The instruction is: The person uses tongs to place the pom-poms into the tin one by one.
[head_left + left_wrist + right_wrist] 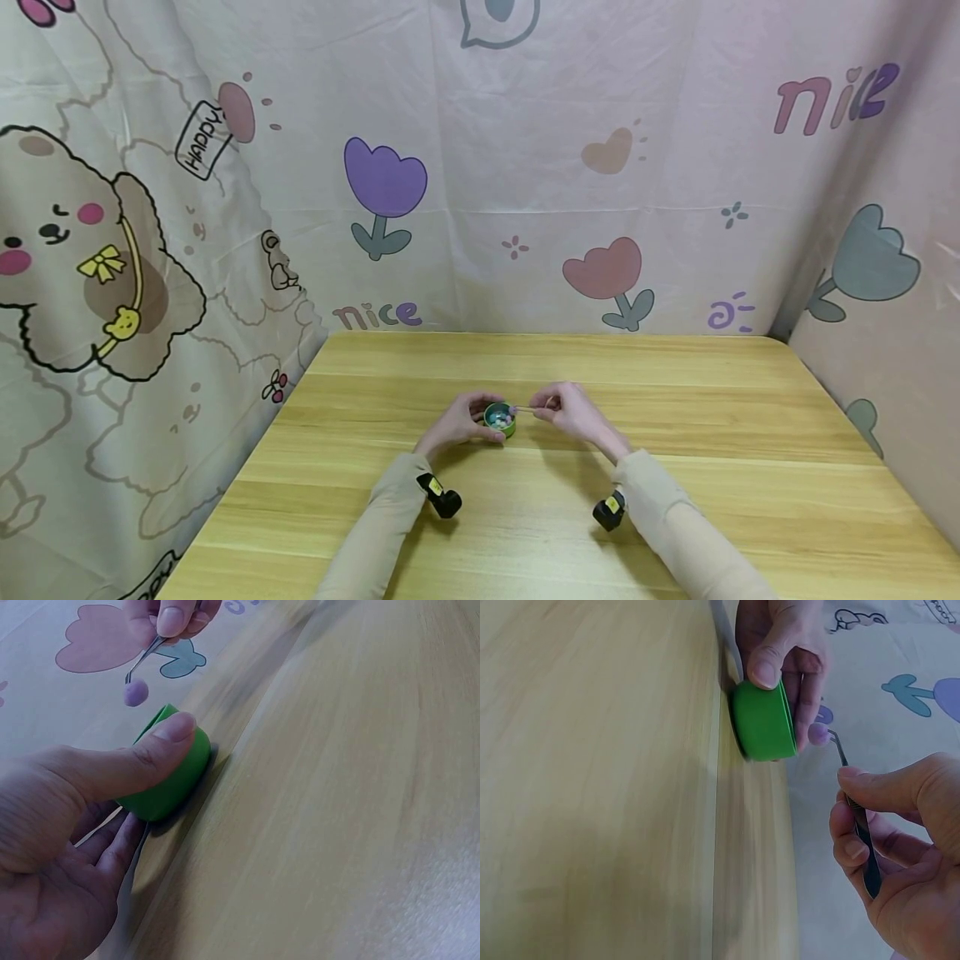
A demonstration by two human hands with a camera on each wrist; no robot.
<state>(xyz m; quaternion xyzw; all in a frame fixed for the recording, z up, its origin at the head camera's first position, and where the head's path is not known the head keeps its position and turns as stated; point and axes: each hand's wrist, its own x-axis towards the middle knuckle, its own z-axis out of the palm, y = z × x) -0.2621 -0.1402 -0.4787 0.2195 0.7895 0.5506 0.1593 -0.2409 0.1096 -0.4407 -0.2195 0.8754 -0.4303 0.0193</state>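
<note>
A small green round container [500, 420] stands on the table with several little pale balls inside, seen from above in the head view. My left hand [467, 419] grips its side, the thumb along the near wall in the left wrist view. My right hand [900, 847] pinches bent-tip tweezers [861, 840] between thumb and fingers. Between the tweezer tips sits a fuzzy purple pom-pom [820, 734], held just beside and above the container's rim. The left wrist view shows that pom-pom [136, 692] apart from the green wall [176, 776].
The wooden table [675, 517] runs back to a printed cloth backdrop [480, 167], with another cloth hanging at the left. Black wrist cameras [442, 497] are strapped at both sleeves, low over the tabletop.
</note>
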